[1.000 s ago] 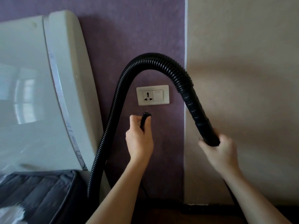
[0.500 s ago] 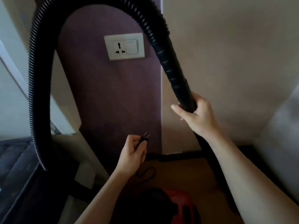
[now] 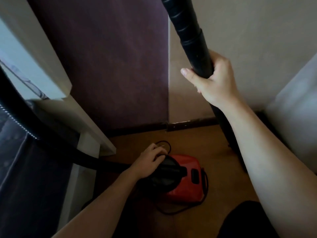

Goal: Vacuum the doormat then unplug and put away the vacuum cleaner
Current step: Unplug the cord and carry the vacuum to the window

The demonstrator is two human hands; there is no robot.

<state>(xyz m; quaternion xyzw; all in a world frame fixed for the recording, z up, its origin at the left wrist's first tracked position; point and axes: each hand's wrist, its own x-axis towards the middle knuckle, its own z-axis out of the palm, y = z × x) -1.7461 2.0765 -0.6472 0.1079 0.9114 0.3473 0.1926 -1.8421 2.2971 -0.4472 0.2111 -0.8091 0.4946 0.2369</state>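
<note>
Right hand (image 3: 212, 81): fingers clamped round black hose wand (image 3: 193, 40). Left hand (image 3: 151, 160): fingers curled at red vacuum cleaner (image 3: 185, 177), apparently pinching plug; cord (image 3: 169, 147) partly hidden.

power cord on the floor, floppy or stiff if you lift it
Probably floppy: the cord lies in loose curves around the red vacuum. Likely light, since it looks thin. It may trail and snag, as the left hand grips only one end.

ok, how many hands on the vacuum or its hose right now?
2. Right hand grips the black wand up high; left hand rests on the red vacuum on the floor, with the plug's prongs by its fingers.
</note>
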